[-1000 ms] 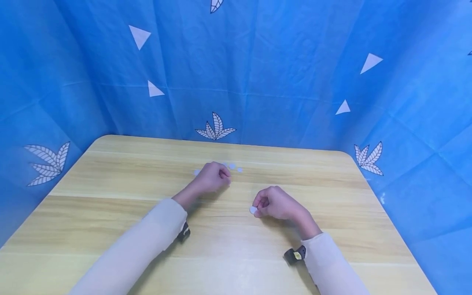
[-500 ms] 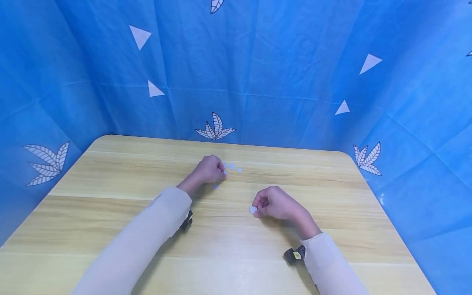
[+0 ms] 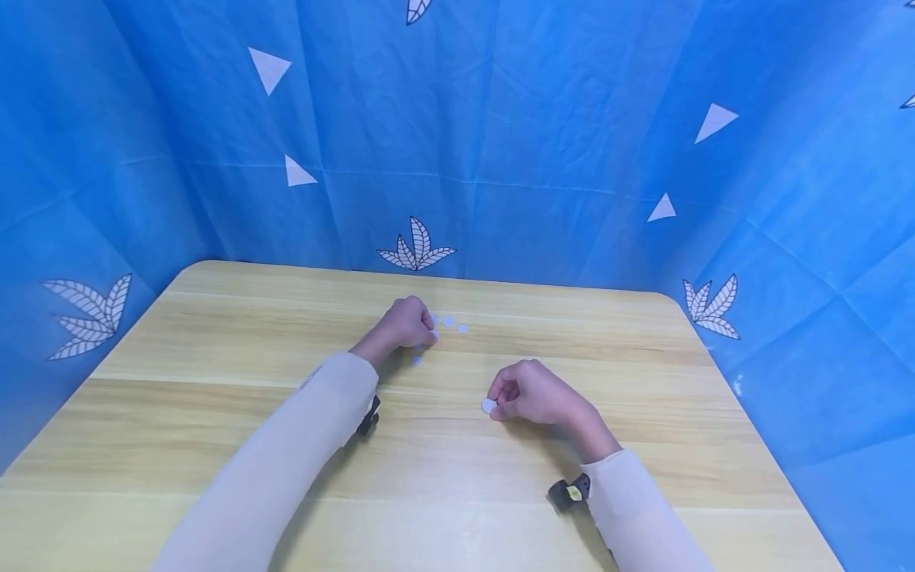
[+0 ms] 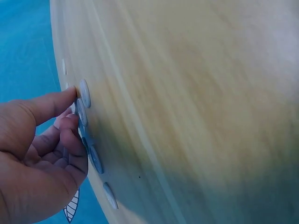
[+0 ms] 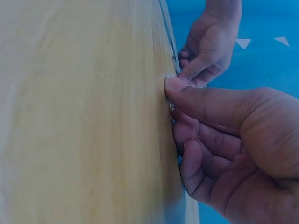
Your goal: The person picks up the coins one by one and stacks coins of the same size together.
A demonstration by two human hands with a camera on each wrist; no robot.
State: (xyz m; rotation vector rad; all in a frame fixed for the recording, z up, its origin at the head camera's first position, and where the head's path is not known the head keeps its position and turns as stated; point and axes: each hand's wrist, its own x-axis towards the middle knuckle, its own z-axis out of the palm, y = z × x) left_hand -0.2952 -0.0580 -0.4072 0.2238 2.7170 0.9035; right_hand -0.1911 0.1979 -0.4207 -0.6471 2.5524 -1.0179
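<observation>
My left hand is at the far part of the table among several small silver coins. Its thumb and curled fingers pinch a coin at the tabletop, as the left wrist view shows. Another coin lies close by the thumb tip. Further coins lie flat just right of this hand, such as one coin, and a nearer coin lies below it. Closer to me and to the right, my right hand holds a coin between thumb and forefinger, low at the table; its other fingers are curled.
The wooden table has pale grain and rounded far corners. Behind it and at both sides hangs a blue curtain with white triangles and leaf prints. A small black wrist camera sits under the right cuff.
My left hand has moved slightly left and away from me, and a coin below it has come into view. A coin left of that hand is now hidden. My right hand has stayed put.
</observation>
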